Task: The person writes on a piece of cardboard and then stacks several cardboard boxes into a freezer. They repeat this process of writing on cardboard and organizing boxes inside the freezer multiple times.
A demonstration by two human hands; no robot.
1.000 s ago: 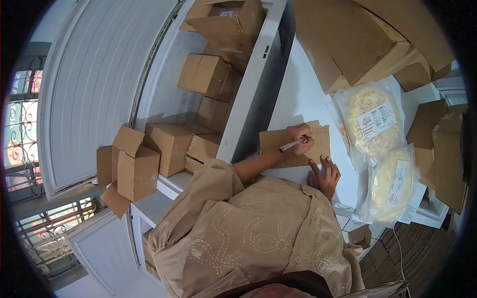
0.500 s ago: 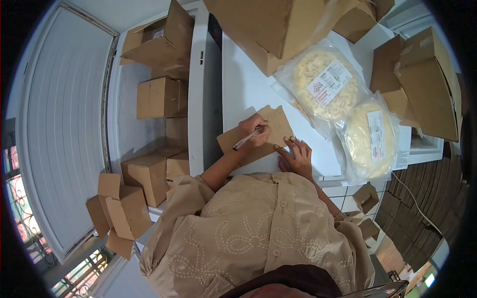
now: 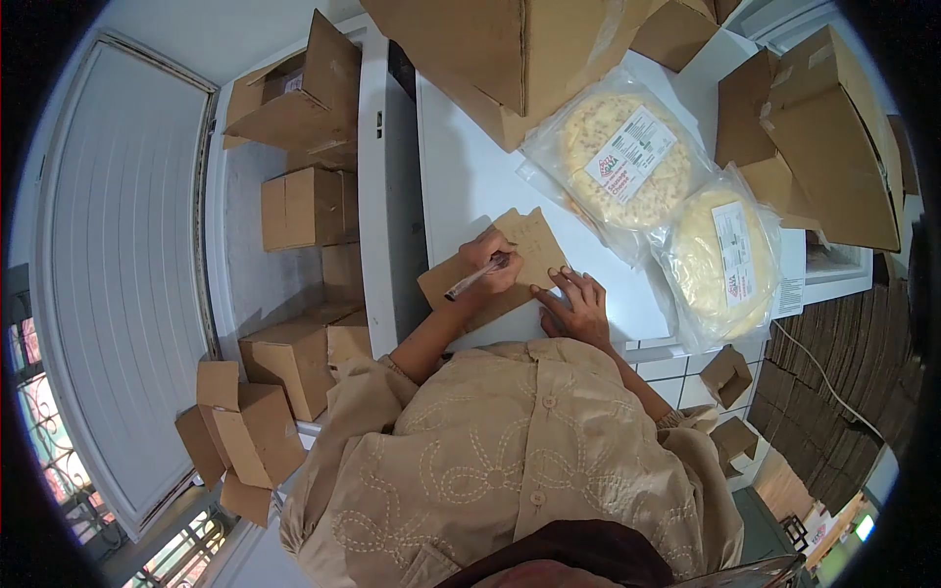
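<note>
My left hand [image 3: 490, 260] is closed around a pen [image 3: 465, 285] with a clear barrel, its end slanting down toward my forearm. The hand rests on a flat, torn-edged piece of brown cardboard [image 3: 539, 233], which bears faint handwriting near its upper part. The pen's tip is hidden behind my fingers. My right hand [image 3: 578, 306] lies with fingers spread, fingertips touching the cardboard's right edge. Beyond it on the white surface [image 3: 470, 167] lie two round, flat pizzas in clear plastic: one speckled pizza [image 3: 627, 147] and one paler pizza [image 3: 720, 265], both with white labels.
A large cardboard box [image 3: 490, 59] stands at the far side, and an open box [image 3: 833, 137] at the right. Several boxes sit in an open white chest [image 3: 240, 196] on the left. Stacked flat cardboard [image 3: 823, 382] lies at lower right.
The view has shifted slightly, so the surroundings sit a little differently in the frame. My left hand still grips the pen on the cardboard, and my right hand stays at its edge.
</note>
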